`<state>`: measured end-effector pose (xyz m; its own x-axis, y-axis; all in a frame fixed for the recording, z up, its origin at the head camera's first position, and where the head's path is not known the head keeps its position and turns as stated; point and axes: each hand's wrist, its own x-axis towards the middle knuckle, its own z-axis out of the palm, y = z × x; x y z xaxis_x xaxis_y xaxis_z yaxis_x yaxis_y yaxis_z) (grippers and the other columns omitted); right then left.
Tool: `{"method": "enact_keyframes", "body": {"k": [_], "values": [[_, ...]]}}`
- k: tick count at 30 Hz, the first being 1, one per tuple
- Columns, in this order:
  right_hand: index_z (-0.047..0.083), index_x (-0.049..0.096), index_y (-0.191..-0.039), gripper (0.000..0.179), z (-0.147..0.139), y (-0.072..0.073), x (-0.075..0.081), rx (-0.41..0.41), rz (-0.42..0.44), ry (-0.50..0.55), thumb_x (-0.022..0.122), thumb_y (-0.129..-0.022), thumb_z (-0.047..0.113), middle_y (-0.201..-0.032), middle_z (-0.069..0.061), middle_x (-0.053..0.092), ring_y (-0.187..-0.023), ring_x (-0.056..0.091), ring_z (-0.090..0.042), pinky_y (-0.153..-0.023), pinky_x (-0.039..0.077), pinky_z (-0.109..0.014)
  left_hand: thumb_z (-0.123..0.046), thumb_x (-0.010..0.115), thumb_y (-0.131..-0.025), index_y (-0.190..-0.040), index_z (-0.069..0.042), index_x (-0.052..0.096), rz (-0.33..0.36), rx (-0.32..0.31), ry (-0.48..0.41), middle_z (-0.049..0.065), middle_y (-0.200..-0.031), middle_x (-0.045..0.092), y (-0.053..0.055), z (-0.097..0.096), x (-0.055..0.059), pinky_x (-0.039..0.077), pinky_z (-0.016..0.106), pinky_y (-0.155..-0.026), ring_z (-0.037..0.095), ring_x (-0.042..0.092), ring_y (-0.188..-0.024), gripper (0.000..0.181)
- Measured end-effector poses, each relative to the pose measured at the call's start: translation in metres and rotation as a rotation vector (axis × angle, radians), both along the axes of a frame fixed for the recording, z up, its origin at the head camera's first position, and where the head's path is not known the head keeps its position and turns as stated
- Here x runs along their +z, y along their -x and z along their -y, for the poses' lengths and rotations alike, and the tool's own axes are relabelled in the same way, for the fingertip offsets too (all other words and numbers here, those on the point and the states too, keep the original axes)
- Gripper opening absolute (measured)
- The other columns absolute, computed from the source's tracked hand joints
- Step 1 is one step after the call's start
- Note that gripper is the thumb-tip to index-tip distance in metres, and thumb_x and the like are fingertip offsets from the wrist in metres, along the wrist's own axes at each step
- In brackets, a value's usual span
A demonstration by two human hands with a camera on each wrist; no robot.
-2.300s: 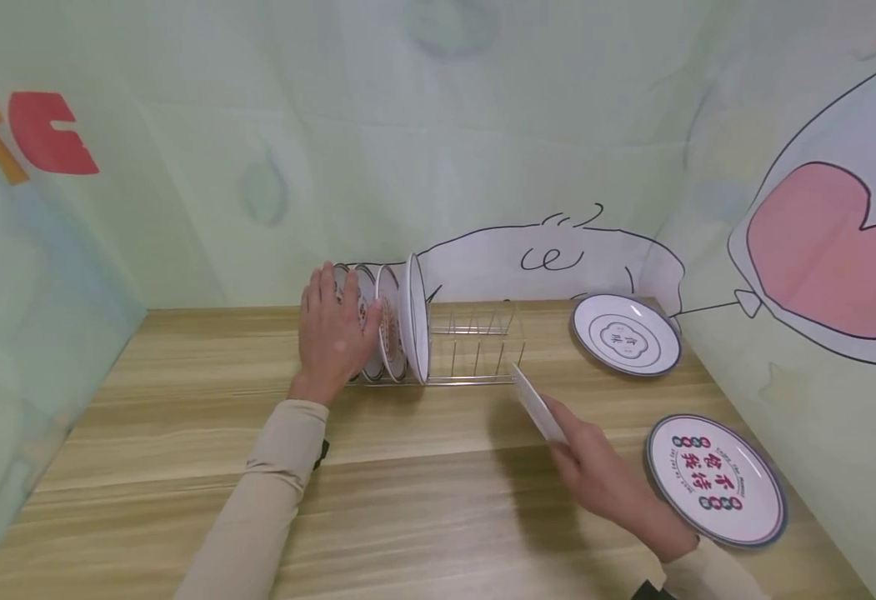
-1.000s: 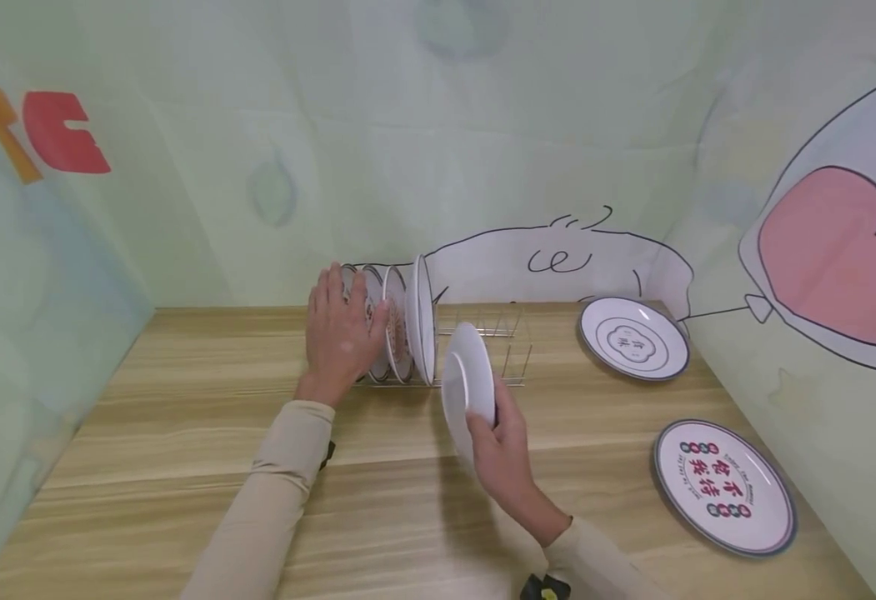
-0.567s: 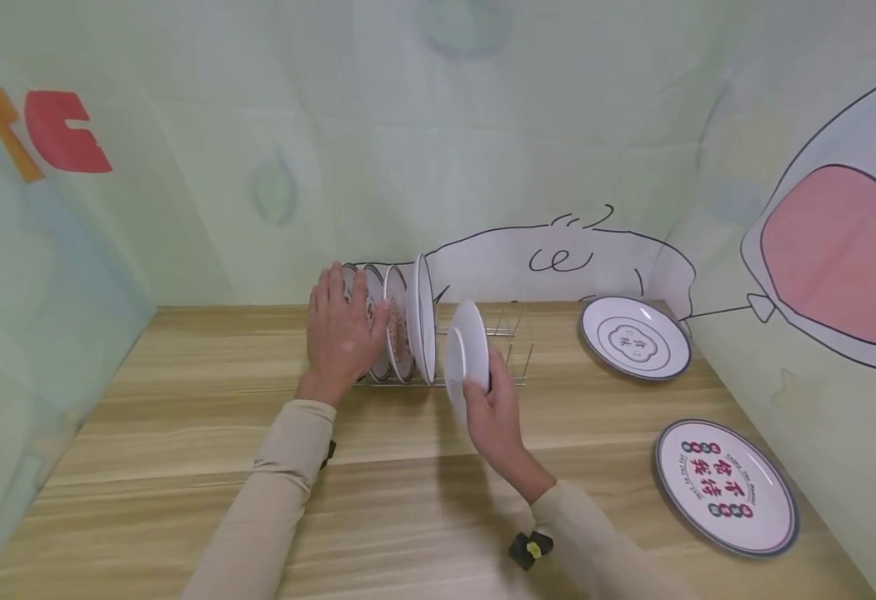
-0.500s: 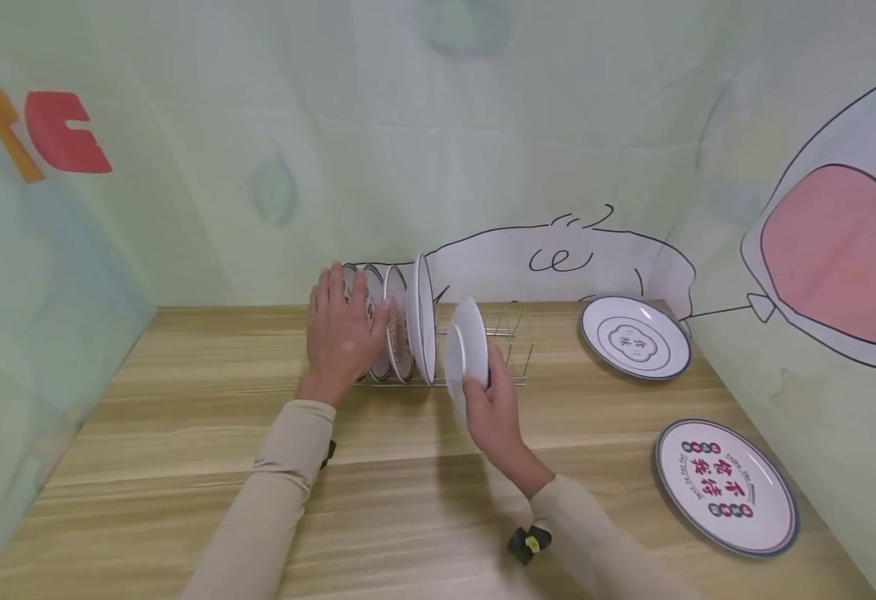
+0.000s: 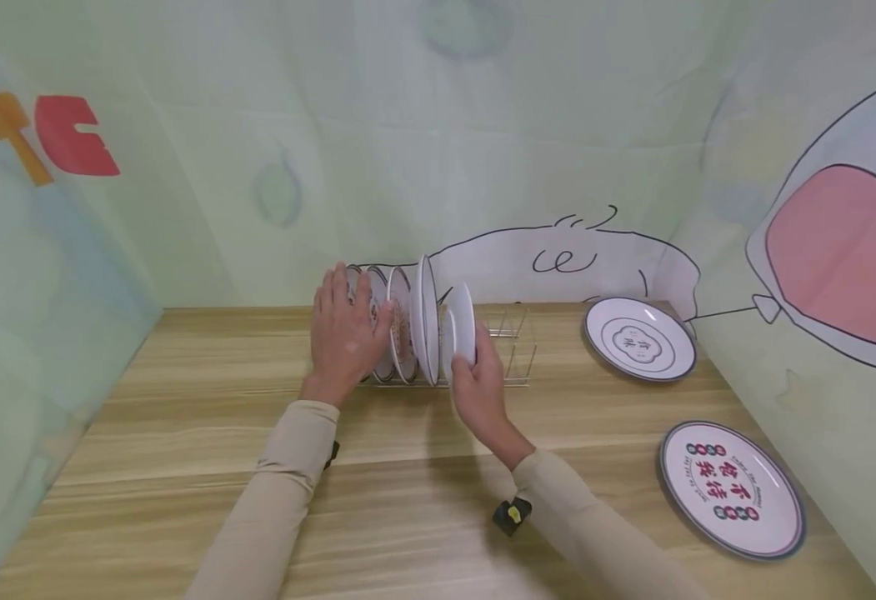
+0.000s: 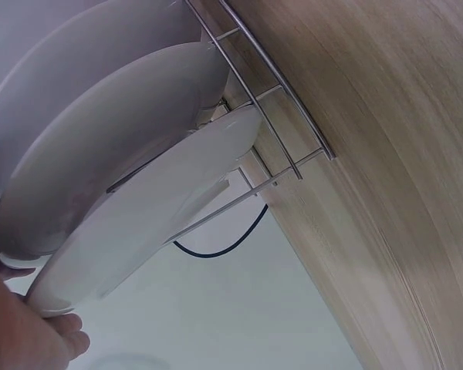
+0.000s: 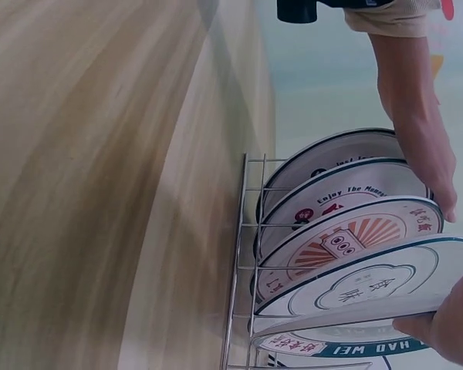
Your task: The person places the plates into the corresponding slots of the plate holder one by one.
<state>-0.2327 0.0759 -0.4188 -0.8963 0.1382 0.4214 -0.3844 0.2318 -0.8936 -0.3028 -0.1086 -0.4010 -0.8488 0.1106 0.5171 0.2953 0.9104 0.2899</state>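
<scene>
My right hand (image 5: 480,392) pinches a white plate (image 5: 462,325) by its near rim, thumb on the plain side facing left. The plate stands nearly upright over the wire dish rack (image 5: 516,382), right beside the last racked plate (image 5: 427,325). In the right wrist view, lettering shows along the held plate's (image 7: 370,348) rim. Several plates with printed faces stand on edge in the rack's left part. My left hand (image 5: 340,342) lies over the leftmost plates with its fingers extended; in the left wrist view, fingertips touch the rim of the outermost plate (image 6: 147,208).
Two patterned plates lie flat on the wooden table (image 5: 205,467) at the right: one with a flower-shaped emblem (image 5: 640,340) near the back wall, one with red lettering (image 5: 733,492) nearer me. A printed cloth (image 5: 377,142) hangs behind the table.
My right hand has carried the plate leftward from the rack's right end, turning its plain side toward the left, then forward over the rack. My left hand has stayed on the racked plates.
</scene>
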Motion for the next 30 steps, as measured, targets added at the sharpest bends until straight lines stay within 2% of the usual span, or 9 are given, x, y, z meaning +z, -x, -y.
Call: {"method": "enact_keyframes", "body": {"k": [8,13,20,30], "values": [[0.001,0.045,-0.145,0.06,0.005,0.015,0.001,-0.008,0.013,-0.016,0.044,-0.087,-0.01,-0.139,-0.026,0.057,-0.125,0.058,-0.042,-0.1,0.052,-0.052,-0.047,0.037,-0.103,-0.15,-0.001,0.037,0.025,0.01,0.004,0.031,-0.161,0.022,-0.001,-0.001,0.001,0.017,0.056,-0.124,0.047,0.021,-0.15,0.066],[-0.001,0.049,-0.14,0.055,0.009,0.023,0.0,-0.014,-0.014,-0.045,0.044,-0.087,-0.01,-0.13,-0.029,0.061,-0.116,0.062,-0.045,-0.095,0.055,-0.055,-0.047,0.037,-0.103,-0.15,0.0,0.037,0.023,0.011,0.008,0.031,-0.16,0.023,-0.001,-0.001,0.001,0.018,0.057,-0.123,0.048,0.021,-0.15,0.066],[0.003,0.046,-0.145,0.056,0.014,0.031,-0.004,-0.028,0.026,-0.102,0.046,-0.09,-0.009,-0.14,-0.025,0.057,-0.126,0.059,-0.041,-0.103,0.05,-0.053,-0.048,0.037,-0.103,-0.15,-0.001,0.037,0.025,0.024,0.016,0.031,-0.16,0.023,-0.003,-0.001,0.0,0.018,0.056,-0.124,0.047,0.022,-0.15,0.066],[0.004,0.043,-0.148,0.063,0.02,0.043,-0.009,0.006,0.004,-0.124,0.044,-0.087,-0.011,-0.146,-0.024,0.052,-0.131,0.055,-0.04,-0.105,0.047,-0.052,-0.044,0.044,-0.102,-0.145,0.002,0.043,-0.058,0.009,-0.002,0.034,-0.156,0.03,-0.002,-0.003,0.001,0.026,0.057,-0.12,0.049,0.03,-0.145,0.063]]}}
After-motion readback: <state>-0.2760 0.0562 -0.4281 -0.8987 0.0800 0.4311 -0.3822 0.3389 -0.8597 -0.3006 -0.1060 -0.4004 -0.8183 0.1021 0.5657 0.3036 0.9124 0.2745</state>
